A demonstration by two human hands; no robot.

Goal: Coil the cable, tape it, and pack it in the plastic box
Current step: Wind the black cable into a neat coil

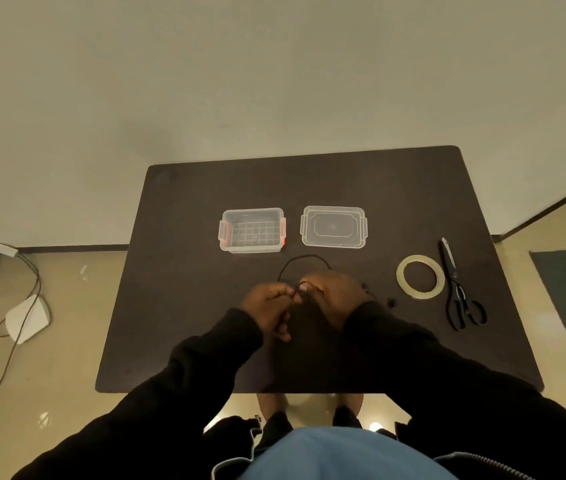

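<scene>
Both my hands are over the middle of the dark table [177, 306], working one black cable [304, 259]. Left grip [269, 306] is pinching the cable, right grip [335, 292] pinching it too, fingers curled tight right next to each other. A loop of it arcs out past my knuckles toward the box. One clear box [252, 230] sits open, its one lid [333, 226] just beside it. Off right: one tape roll [420, 277] and one pair of scissors [458, 289], lying side by side.
</scene>
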